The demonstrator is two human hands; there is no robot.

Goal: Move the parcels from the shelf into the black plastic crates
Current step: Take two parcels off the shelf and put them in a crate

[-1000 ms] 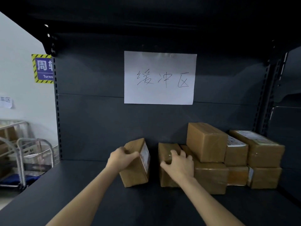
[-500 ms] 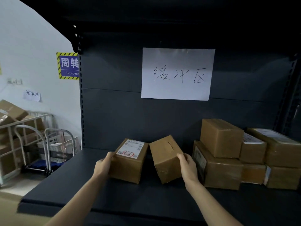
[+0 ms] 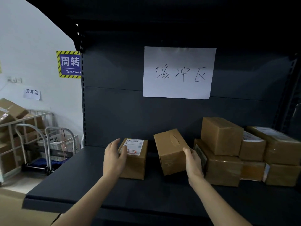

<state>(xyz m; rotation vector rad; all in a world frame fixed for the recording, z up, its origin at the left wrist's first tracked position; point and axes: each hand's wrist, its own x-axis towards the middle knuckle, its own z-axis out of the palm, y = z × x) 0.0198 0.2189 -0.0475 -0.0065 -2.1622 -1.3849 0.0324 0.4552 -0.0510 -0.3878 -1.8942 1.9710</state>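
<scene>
1. Two bare forearms reach in from the bottom of the view, over the front edge of the dark shelf point(image 3: 78, 185).
2. Left hand point(image 3: 114, 159): laid flat against the left face of the labelled parcel point(image 3: 136, 162). Its fingers point(image 3: 116, 142) are nearly straight and point up past the top edge. The thumb lies across the top near corner, just touching the white shipping label. No curl round the box is visible.
3. The labelled parcel sits flat on the shelf, about midway between the front edge and the back panel, left of the shelf's middle.
4. Right hand point(image 3: 193, 163): grips the plain parcel point(image 3: 169, 152) at its near right corner, thumb on the top face, remaining fingers wrapped down the right side and hidden behind it.
5. The plain parcel is tilted, far end higher. It stands just right of the labelled parcel, a narrow gap between them. Whether its underside touches the shelf cannot be told.
6. The stacked parcels point(image 3: 221, 136) fill the right part of the shelf toward the back right corner: two layers, brown cardboard, several with labels. The nearest lower box is just beside the right hand.
7. On the back panel above hangs a paper sheet point(image 3: 179, 72) with handwritten characters.
8. Beyond the shelf's left edge stands a hand trolley point(image 3: 44, 144), and next to it a cage cart point(image 3: 9, 126) loaded with cartons.
9. On the far wall is a blue sign point(image 3: 70, 64) with a striped border, and lower down a small note point(image 3: 31, 93).
</scene>
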